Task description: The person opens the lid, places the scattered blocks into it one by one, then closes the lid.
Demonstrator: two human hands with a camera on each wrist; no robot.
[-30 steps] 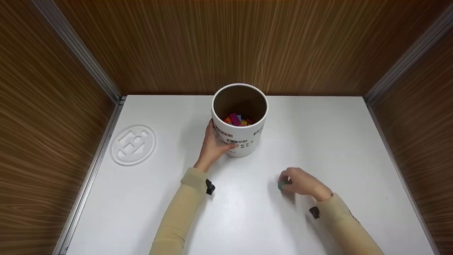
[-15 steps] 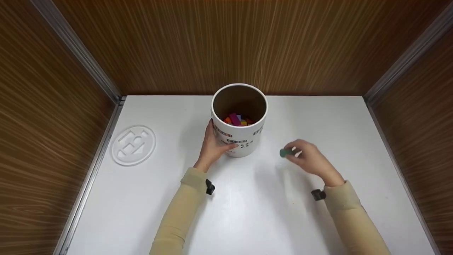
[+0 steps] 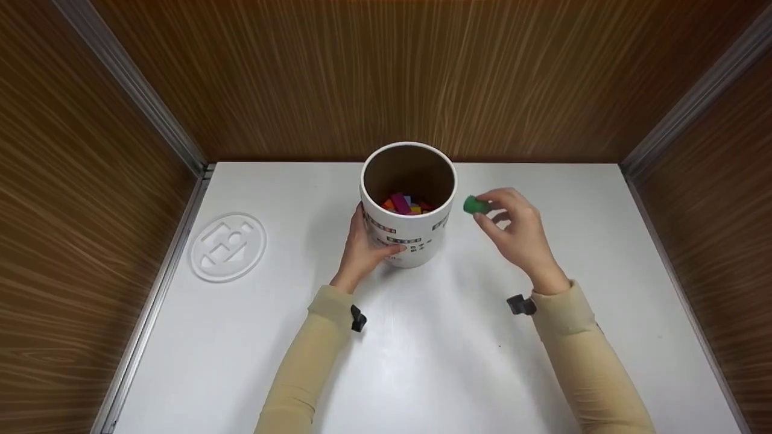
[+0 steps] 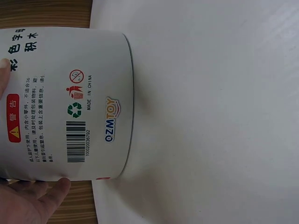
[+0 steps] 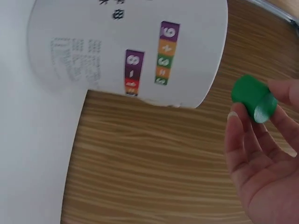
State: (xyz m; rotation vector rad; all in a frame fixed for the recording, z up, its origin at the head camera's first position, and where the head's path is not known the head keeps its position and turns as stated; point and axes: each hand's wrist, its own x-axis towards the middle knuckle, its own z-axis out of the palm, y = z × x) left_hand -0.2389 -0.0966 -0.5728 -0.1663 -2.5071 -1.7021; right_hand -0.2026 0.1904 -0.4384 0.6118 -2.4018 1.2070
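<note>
A tall white cylindrical tub (image 3: pixel 416 232) with printed labels stands upright on the table, with colourful blocks (image 3: pixel 405 204) at its bottom. My left hand (image 3: pixel 360 256) grips the tub's lower left side, thumb across the front; the left wrist view shows fingers against the printed wall (image 4: pixel 96 154). To the right of the tub, my right hand (image 3: pixel 518 229) pinches a green cylindrical block (image 3: pixel 476 205) in the air. In the right wrist view that green cylinder (image 5: pixel 252 95) sits between thumb and fingertips, apart from the tub (image 5: pixel 187 56).
On the table's left lies a round white plate (image 3: pixel 202 253) with shaped pieces or recesses; which of the two I cannot tell. Wood-grain panels (image 3: pixel 289 78) rise at the back and both sides. Metal rails (image 3: pixel 151 283) edge the white table (image 3: pixel 573 211).
My right hand has lifted the green cylinder off the table and carried it up and away, then left towards the tub's rim. The left hand and the tub have stayed put.
</note>
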